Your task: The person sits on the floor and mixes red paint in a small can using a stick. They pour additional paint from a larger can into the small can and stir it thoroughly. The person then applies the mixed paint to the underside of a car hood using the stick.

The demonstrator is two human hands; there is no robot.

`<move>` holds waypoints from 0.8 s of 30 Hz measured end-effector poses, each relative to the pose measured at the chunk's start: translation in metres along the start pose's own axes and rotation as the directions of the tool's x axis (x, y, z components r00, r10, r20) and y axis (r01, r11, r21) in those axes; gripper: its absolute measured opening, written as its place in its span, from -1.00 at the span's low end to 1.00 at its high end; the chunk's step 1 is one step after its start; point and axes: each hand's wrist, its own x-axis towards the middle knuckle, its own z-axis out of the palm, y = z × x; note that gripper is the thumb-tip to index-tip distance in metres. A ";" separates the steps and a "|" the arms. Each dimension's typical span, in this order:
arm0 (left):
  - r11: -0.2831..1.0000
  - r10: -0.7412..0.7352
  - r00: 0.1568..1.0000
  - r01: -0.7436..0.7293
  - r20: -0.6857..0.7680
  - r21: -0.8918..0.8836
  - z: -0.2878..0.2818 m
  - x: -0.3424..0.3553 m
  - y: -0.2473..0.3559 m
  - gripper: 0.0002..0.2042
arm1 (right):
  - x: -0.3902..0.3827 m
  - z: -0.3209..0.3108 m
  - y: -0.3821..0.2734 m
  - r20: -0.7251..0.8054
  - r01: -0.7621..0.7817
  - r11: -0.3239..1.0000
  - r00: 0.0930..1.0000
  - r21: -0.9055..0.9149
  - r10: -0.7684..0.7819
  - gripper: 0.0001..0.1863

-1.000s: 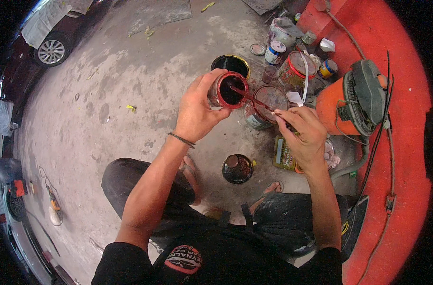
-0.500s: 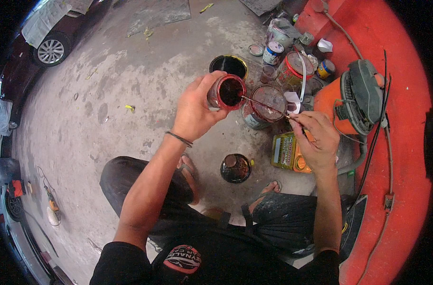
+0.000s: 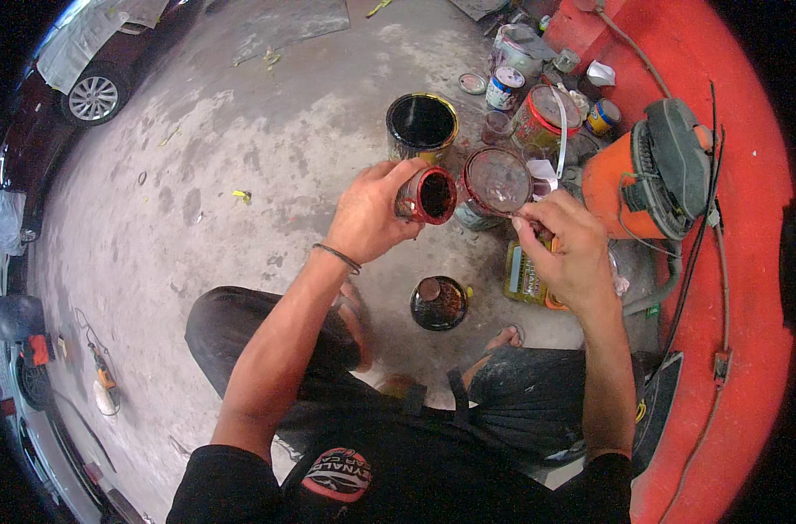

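Note:
My left hand (image 3: 370, 212) is wrapped round a small paint can (image 3: 428, 196) with a red-smeared rim. The can is tilted, its dark mouth turned to the right. A little to the right, my right hand (image 3: 571, 249) is closed in a pinch on a thin rod (image 3: 508, 215), of which only a short bit shows clearly. The rod's end lies outside the small can, by the rim of a lidded paint can (image 3: 497, 180). Just beyond my left hand stands a larger open can (image 3: 422, 122) of dark paint.
A dark lid-like piece (image 3: 439, 303) with a knob lies between my feet. At right are a yellow rectangular tin (image 3: 522, 275), an orange shop vacuum (image 3: 625, 183) and a red wall (image 3: 751, 262). Several cans and a red bucket (image 3: 542, 118) crowd the back right. A car wheel (image 3: 93, 96) shows far left.
The rod has come out of the small can's mouth, and my right hand has shifted slightly left. My left hand has lowered the can a little toward me.

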 end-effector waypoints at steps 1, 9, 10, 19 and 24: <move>1.000 0.015 1.000 -0.015 -0.002 0.002 0.001 -0.001 0.000 -0.28 | 0.003 0.001 0.000 -0.030 0.060 0.997 0.998 -0.037 -0.061 -0.83; 0.997 -0.011 0.999 0.007 0.053 0.072 0.014 -0.006 -0.001 -0.29 | 0.017 0.028 -0.007 0.047 0.229 0.940 0.973 -0.251 -0.224 -0.84; 0.997 -0.016 0.998 0.011 0.056 0.075 0.013 -0.005 0.000 -0.29 | 0.015 0.027 -0.006 0.113 0.160 0.970 0.984 -0.184 -0.141 -0.85; 0.989 0.108 0.988 -0.095 0.108 -0.114 0.040 0.002 -0.027 -0.26 | 0.025 0.037 0.000 0.119 0.136 0.977 0.986 -0.165 -0.117 -0.87; 0.998 -0.060 0.991 0.058 0.116 0.017 0.031 -0.016 -0.020 -0.19 | 0.032 0.051 -0.019 0.076 -0.138 0.978 0.989 0.159 0.128 -0.88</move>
